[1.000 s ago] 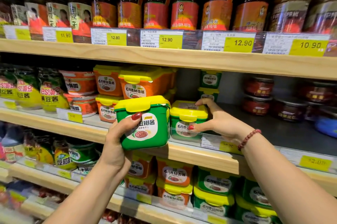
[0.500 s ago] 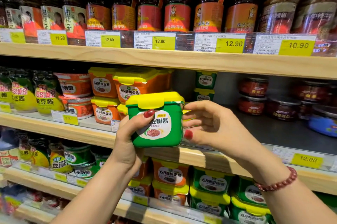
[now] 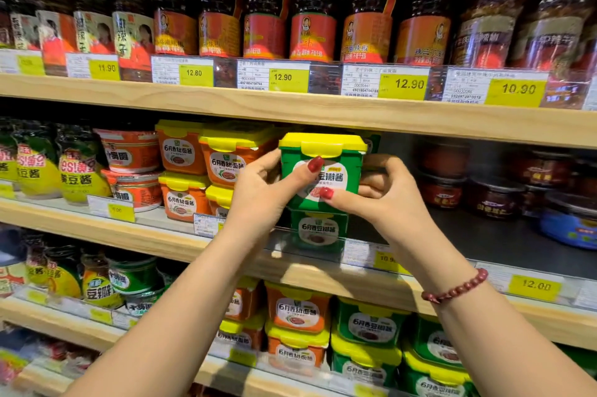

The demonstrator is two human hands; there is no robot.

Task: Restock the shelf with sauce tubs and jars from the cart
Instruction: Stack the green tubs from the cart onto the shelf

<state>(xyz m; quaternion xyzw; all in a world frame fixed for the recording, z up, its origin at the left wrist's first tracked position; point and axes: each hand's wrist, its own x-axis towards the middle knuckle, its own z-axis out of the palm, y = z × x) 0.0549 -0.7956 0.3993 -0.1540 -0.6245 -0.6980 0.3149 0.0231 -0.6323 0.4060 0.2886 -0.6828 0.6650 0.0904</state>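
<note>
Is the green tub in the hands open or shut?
Shut. The yellow lid sits flat on the square green plastic tub, no gap showing.

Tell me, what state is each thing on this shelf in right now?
Held green tub, lidded, upright, gripped by both hands.
Lower green tub, lidded, standing on the middle shelf.
Left hand, grips the held green tub.
Right hand, grips the held green tub.
Orange tubs, lidded, stacked.

A green tub is capped in yellow, as are orange tubs; price tags are printed yellow, a bracelet is beaded dark red; a blurred container seems blue.
</note>
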